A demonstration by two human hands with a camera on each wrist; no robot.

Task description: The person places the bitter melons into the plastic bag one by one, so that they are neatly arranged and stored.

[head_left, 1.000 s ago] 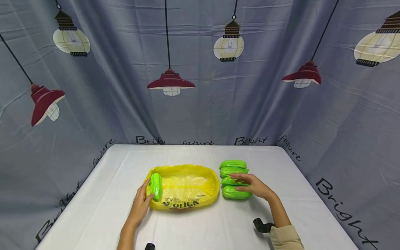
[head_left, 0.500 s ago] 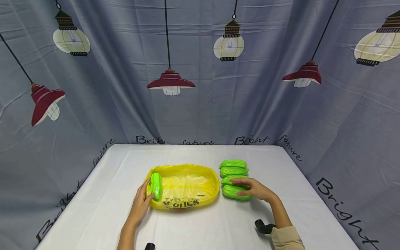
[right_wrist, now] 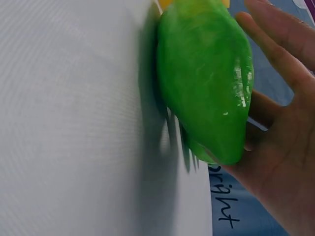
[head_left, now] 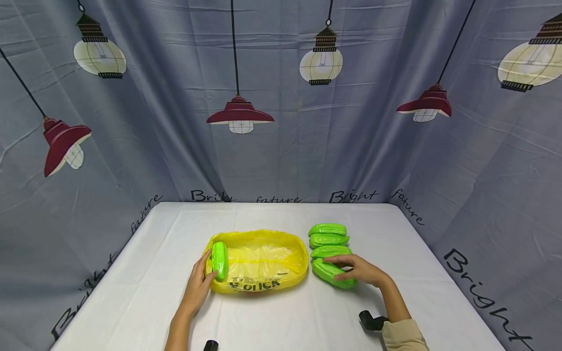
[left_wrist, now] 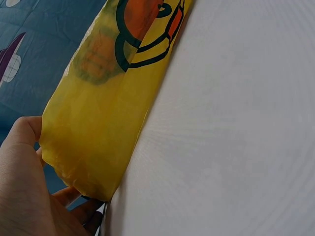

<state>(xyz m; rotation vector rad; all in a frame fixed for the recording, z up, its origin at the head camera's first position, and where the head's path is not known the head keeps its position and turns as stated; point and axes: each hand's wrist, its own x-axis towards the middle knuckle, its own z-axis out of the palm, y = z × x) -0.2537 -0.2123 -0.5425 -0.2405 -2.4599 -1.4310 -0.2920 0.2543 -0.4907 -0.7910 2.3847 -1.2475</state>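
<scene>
While the left hand (head_left: 197, 287) holds the left end of a yellow plastic bag (head_left: 259, 238), the right hand (head_left: 362, 272) grips the nearest green piece (head_left: 325, 272) of a row lying on the desk (head_left: 272, 321). In the left wrist view, the left fingers (left_wrist: 66, 195) curl round the lower corner of the bag, with the thumb up at its edge; the bag's side wall there bears an orange and dark printed figure. The right fingers lie along the far side of the held piece and the thumb along its near side, so the grasp is about as wide as the piece itself.

That piece is glossy and elongated, and it slants toward the person at its right end. Just beyond it lie a second green piece (head_left: 330, 251), a third (head_left: 328, 240) and a fourth (head_left: 327, 229), roughly parallel to one another, all to the right of the bag. Inside the bag, against its left end, another green piece (head_left: 220, 261) lies lengthwise from front to back. Dark lettering marks the bag's near side. A beige sleeve (head_left: 404, 334) covers the right forearm, and behind the desk hangs a grey-blue curtain (head_left: 281, 163) printed with lamps.
</scene>
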